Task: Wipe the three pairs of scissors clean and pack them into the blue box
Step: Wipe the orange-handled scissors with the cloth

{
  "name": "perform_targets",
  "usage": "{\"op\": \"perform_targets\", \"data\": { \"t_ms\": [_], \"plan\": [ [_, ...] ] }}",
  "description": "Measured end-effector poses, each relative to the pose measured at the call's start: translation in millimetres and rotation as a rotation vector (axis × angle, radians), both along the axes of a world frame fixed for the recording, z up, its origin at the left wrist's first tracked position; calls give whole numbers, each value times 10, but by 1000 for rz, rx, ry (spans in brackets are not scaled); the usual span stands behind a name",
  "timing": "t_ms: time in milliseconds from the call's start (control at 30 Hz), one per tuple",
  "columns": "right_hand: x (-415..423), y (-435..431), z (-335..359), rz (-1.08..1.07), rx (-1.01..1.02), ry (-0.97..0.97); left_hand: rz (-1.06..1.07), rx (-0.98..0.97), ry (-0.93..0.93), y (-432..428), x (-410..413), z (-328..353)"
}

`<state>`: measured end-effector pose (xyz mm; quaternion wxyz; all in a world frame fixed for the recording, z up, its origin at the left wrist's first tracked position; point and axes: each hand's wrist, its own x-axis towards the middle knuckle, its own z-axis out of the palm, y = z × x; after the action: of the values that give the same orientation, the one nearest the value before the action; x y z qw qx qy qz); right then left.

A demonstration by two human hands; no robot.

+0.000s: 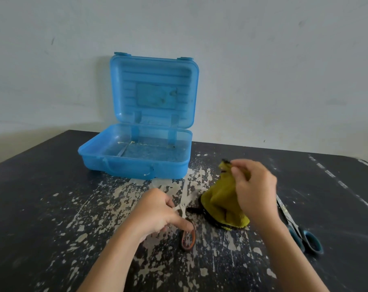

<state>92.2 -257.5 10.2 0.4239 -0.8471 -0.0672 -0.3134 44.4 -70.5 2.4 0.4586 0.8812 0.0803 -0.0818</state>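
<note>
- My left hand (157,211) grips the brown scissors (188,239)
- My right hand (255,190) pinches the cloth (219,205), just right of them
- Open box (134,165) beyond my left hand

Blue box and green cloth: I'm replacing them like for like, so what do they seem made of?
The blue box looks like moulded plastic, slightly translucent and dull: its base wall lets light through and its lid has moulded ribs. The green cloth looks like soft, fuzzy fabric, perhaps towelling: it hangs in folds from the right hand and has a dark stitched edge.
</note>
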Motion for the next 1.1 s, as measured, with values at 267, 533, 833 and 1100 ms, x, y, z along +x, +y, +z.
{"op": "perform_targets", "data": {
  "t_ms": [267,533,833,1100],
  "plan": [
    [-231,397,-38,419,-54,137,-22,-366,-113,1,-32,4],
    [-295,642,-359,502,-329,-10,234,-530,-167,-76,3,-87],
    [-261,485,-261,635,-221,91,283,-563,-153,-137,13,-102],
    [-234,452,-228,462,-9,109,337,-551,-151,-59,66,-130]
  ]
}}
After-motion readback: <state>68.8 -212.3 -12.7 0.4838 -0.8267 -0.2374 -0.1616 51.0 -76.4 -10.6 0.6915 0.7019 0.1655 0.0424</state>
